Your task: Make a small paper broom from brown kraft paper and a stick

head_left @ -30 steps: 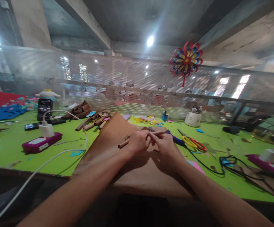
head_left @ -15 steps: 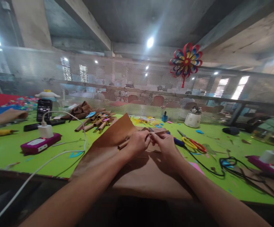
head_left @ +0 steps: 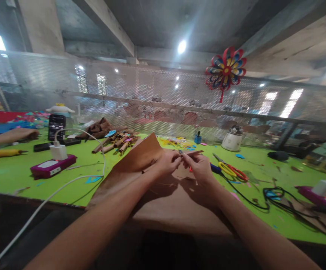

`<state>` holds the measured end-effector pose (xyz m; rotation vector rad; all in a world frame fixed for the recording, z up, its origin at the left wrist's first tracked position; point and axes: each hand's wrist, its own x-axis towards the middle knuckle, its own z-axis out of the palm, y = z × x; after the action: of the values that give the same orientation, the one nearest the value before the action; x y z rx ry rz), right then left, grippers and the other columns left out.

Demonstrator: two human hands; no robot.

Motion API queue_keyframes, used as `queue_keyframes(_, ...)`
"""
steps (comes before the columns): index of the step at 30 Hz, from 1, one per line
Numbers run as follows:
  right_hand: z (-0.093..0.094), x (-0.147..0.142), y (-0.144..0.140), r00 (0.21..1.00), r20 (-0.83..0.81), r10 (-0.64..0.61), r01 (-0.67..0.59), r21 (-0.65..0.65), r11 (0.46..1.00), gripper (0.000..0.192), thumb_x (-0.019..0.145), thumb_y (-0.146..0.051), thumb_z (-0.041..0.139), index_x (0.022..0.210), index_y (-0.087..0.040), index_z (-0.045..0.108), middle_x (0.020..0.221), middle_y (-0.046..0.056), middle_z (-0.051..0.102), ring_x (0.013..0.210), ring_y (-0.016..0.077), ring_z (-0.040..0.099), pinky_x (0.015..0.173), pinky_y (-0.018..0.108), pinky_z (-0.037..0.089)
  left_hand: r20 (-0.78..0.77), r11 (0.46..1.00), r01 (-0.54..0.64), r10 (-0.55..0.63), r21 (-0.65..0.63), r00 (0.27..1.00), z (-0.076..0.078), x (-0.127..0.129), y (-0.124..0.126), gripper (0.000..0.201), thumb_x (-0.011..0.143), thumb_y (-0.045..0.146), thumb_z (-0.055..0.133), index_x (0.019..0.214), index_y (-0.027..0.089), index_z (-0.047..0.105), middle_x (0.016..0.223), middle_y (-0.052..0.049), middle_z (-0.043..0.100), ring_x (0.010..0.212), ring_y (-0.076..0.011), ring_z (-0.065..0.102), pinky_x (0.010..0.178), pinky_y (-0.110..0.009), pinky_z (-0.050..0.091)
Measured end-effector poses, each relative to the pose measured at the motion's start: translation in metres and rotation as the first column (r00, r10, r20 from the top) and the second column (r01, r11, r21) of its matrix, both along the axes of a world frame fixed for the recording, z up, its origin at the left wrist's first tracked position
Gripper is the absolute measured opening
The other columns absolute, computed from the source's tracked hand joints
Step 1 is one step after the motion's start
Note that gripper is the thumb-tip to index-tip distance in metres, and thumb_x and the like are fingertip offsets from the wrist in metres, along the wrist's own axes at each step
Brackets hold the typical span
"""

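My left hand [head_left: 168,162] and my right hand [head_left: 200,167] meet above a large sheet of brown paper [head_left: 177,210], fingers pinched together. Between them is a slim brown paper roll [head_left: 196,152], its end sticking out past my right fingers; most of it is hidden by the hands. Something small and grey shows at the fingertips, too small to name. A bit of red shows under my right hand. Thin strands lie on the sheet below. The sheet's far left corner stands up.
Tied brown paper rolls [head_left: 120,141] lie back left. Scissors [head_left: 227,169], a blue-handled tool [head_left: 215,168] and a black cord [head_left: 260,204] are to the right. Purple power strips [head_left: 53,166] stand either side. Another person's arm [head_left: 9,138] reaches in at far left, near a yellow tool [head_left: 2,154].
My hands stay together at the roll; the roll's left end, seen before beside my left hand, is now mostly hidden. The red bit has come into sight. The whole view has shifted slightly.
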<state>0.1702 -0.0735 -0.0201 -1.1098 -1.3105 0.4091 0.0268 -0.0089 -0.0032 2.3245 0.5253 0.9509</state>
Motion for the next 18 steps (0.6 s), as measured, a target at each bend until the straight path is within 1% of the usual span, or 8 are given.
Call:
queue_keyframes(1, 0.002, 0.001, 0.000, 0.999, -0.031, 0.009, -0.009, 0.006, 1.000, 0.030, 0.077, -0.044, 0.063, 0.073, -0.015, 0.067, 0.054, 0.000, 0.054, 0.050, 0.0115, 0.046, 0.048, 0.025, 0.036, 0.041, 0.984, 0.097, -0.091, -0.151, 0.995, 0.002, -0.001, 0.002, 0.022, 0.083, 0.030, 0.048, 0.077, 0.013, 0.061, 0.064, -0.003, 0.059, 0.056, -0.0110, 0.051, 0.056, -0.023, 0.038)
queue_keyframes(2, 0.004, 0.003, 0.001, 0.997, -0.064, 0.037, -0.036, 0.010, 0.999, 0.028, 0.076, -0.043, 0.064, 0.075, -0.015, 0.068, 0.054, -0.001, 0.053, 0.049, 0.0106, 0.045, 0.047, 0.024, 0.035, 0.096, 0.933, 0.193, -0.171, -0.304, 0.981, 0.004, -0.003, 0.004, 0.023, 0.083, 0.031, 0.047, 0.079, 0.013, 0.060, 0.065, -0.004, 0.060, 0.056, -0.0111, 0.052, 0.054, -0.023, 0.038)
queue_keyframes(4, 0.006, 0.006, 0.001, 0.984, -0.114, 0.137, -0.138, 0.002, 0.990, 0.026, 0.075, -0.041, 0.067, 0.079, -0.016, 0.069, 0.056, -0.002, 0.054, 0.048, 0.0090, 0.043, 0.046, 0.023, 0.033, 0.219, 0.759, 0.347, -0.269, -0.551, 0.938, 0.007, -0.006, 0.007, 0.028, 0.085, 0.034, 0.044, 0.084, 0.012, 0.060, 0.069, -0.007, 0.063, 0.056, -0.0119, 0.055, 0.052, -0.023, 0.037)
queue_keyframes(6, 0.005, 0.010, 0.002, 0.961, -0.142, 0.237, -0.242, -0.015, 0.970, 0.024, 0.075, -0.039, 0.068, 0.080, -0.016, 0.069, 0.062, -0.001, 0.057, 0.049, 0.0083, 0.043, 0.047, 0.023, 0.032, 0.300, 0.599, 0.438, -0.321, -0.671, 0.898, 0.007, -0.009, 0.008, 0.030, 0.086, 0.037, 0.044, 0.085, 0.011, 0.060, 0.072, -0.009, 0.064, 0.058, -0.0120, 0.056, 0.051, -0.023, 0.036)
queue_keyframes(7, 0.004, 0.011, 0.002, 0.948, -0.157, 0.276, -0.283, -0.022, 0.959, 0.023, 0.075, -0.037, 0.068, 0.081, -0.016, 0.069, 0.065, 0.000, 0.059, 0.050, 0.0083, 0.045, 0.047, 0.023, 0.033, 0.317, 0.553, 0.462, -0.342, -0.693, 0.885, 0.006, -0.010, 0.009, 0.030, 0.086, 0.037, 0.047, 0.085, 0.010, 0.060, 0.072, -0.009, 0.063, 0.059, -0.0114, 0.056, 0.052, -0.023, 0.036)
queue_keyframes(8, 0.003, 0.012, 0.002, 0.936, -0.172, 0.307, -0.315, -0.024, 0.949, 0.021, 0.074, -0.036, 0.069, 0.082, -0.016, 0.069, 0.068, 0.001, 0.061, 0.051, 0.0084, 0.046, 0.048, 0.023, 0.033, 0.324, 0.530, 0.475, -0.356, -0.703, 0.876, 0.006, -0.010, 0.009, 0.028, 0.085, 0.037, 0.052, 0.085, 0.010, 0.060, 0.073, -0.008, 0.063, 0.059, -0.0104, 0.056, 0.052, -0.022, 0.036)
queue_keyframes(13, 0.002, 0.011, 0.000, 0.890, -0.237, 0.390, -0.403, -0.011, 0.915, 0.015, 0.072, -0.029, 0.072, 0.082, -0.018, 0.071, 0.070, 0.001, 0.062, 0.055, 0.0087, 0.049, 0.052, 0.023, 0.037, 0.304, 0.492, 0.475, -0.390, -0.730, 0.869, 0.005, -0.011, 0.010, 0.027, 0.078, 0.035, 0.066, 0.086, 0.010, 0.061, 0.074, -0.005, 0.063, 0.060, -0.0081, 0.056, 0.055, -0.021, 0.036)
queue_keyframes(18, 0.004, 0.012, -0.003, 0.818, -0.419, 0.395, -0.470, -0.088, 0.878, 0.024, 0.071, -0.034, 0.073, 0.085, -0.016, 0.070, 0.075, 0.004, 0.066, 0.060, 0.0123, 0.055, 0.059, 0.028, 0.044, 0.280, 0.499, 0.433, -0.353, -0.751, 0.893, 0.005, -0.010, 0.007, 0.029, 0.074, 0.036, 0.070, 0.084, 0.010, 0.062, 0.074, -0.005, 0.064, 0.062, -0.0092, 0.057, 0.060, -0.024, 0.039)
